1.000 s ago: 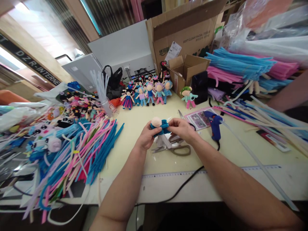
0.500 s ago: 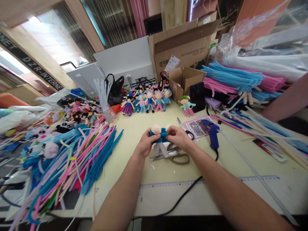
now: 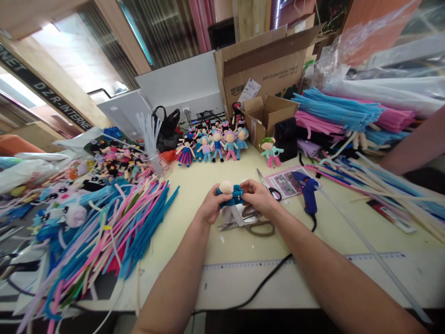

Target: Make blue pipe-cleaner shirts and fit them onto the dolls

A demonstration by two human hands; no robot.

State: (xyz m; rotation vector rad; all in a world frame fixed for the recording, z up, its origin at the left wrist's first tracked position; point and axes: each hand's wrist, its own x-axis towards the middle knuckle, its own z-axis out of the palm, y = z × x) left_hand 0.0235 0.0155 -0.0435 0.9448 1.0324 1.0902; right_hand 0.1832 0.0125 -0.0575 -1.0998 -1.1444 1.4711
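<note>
Two-hand grip on doll (image 3: 232,200) | left hand (image 3: 211,204) pinches body, right hand (image 3: 259,197) blue side, apparently for steadiness | grey-handled scissors (image 3: 249,226) beneath doll

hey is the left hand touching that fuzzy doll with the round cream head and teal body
Touching. The head view shows the left hand holding the fuzzy doll, its thumb lying across the teal body.

The held doll (image 3: 226,187) is located above the desk (image 3: 181,250), between the left hand (image 3: 211,205) and the right hand (image 3: 257,197). To its left lies the stem pile (image 3: 139,222); to its right, the glue gun (image 3: 309,197); on its near side, the ruler (image 3: 243,265). Behind it stands the doll group (image 3: 217,144), with the large carton (image 3: 264,69) farther back.
</note>
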